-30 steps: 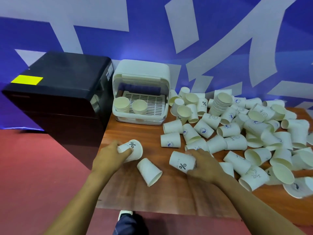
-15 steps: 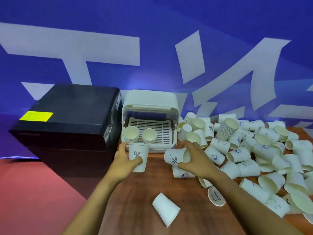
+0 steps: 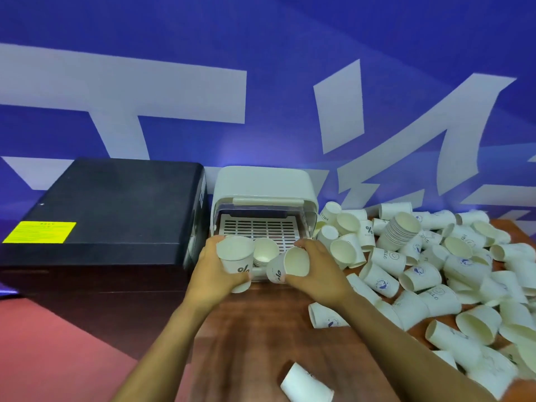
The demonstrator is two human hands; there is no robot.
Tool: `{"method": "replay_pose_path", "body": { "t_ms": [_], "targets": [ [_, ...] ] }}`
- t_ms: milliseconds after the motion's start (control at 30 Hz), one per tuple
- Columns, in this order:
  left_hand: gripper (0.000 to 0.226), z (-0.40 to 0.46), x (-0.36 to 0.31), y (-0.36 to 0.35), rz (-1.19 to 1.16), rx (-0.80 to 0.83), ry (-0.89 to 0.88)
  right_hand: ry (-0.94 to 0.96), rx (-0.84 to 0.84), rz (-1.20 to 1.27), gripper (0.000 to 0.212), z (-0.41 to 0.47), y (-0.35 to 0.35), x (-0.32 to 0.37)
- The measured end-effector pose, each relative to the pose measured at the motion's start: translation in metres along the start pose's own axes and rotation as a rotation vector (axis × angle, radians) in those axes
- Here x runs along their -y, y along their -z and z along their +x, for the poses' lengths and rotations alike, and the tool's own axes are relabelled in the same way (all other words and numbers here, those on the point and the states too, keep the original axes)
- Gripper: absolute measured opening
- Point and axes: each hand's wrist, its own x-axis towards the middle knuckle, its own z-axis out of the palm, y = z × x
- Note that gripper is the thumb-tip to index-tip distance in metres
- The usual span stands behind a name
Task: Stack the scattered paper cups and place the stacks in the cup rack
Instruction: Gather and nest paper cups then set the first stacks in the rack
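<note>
My left hand (image 3: 211,271) grips an upright white paper cup (image 3: 236,258) with a % mark, right in front of the white cup rack (image 3: 262,187). My right hand (image 3: 316,266) holds a second % cup (image 3: 290,265), tilted on its side with its mouth facing me. Both cups hang at the rack's front edge, close together. Behind them a short stack of cups (image 3: 264,250) stands on the rack's slotted floor. My left-hand cup hides whatever stands at the rack's left front.
A big heap of loose paper cups (image 3: 435,271) covers the wooden table (image 3: 249,329) to the right, with a tall lying stack (image 3: 400,233) among them. One cup (image 3: 306,385) lies near the front edge. A black box (image 3: 116,216) stands left of the rack.
Both hands have lifted their cups from the table and carried them forward to the rack's front. The right-hand cup has turned its mouth toward me. The view has moved closer.
</note>
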Motion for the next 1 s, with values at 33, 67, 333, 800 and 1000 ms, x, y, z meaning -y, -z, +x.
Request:
{"method": "replay_pose_path", "body": {
  "t_ms": [33, 67, 333, 800, 1000],
  "targets": [
    [0.078, 0.003, 0.000, -0.001, -0.024, -0.015, 0.002, 0.005, -0.008, 0.003, 0.071, 0.005, -0.001, 0.002],
    [0.078, 0.006, 0.001, -0.003, -0.049, -0.029, 0.011, 0.009, -0.014, 0.004, 0.070, 0.010, -0.001, 0.003],
    [0.068, 0.031, 0.006, -0.012, -0.112, -0.165, 0.009, 0.079, -0.025, 0.036, 0.072, 0.044, -0.007, 0.005],
    [0.054, 0.066, 0.022, -0.028, 0.045, -0.140, 0.039, 0.096, 0.086, 0.006, 0.075, 0.083, -0.040, -0.008],
    [0.063, 0.074, 0.031, -0.032, 0.170, -0.099, 0.094, 0.107, 0.117, 0.031, 0.073, 0.092, -0.048, -0.012]
  ]
}}
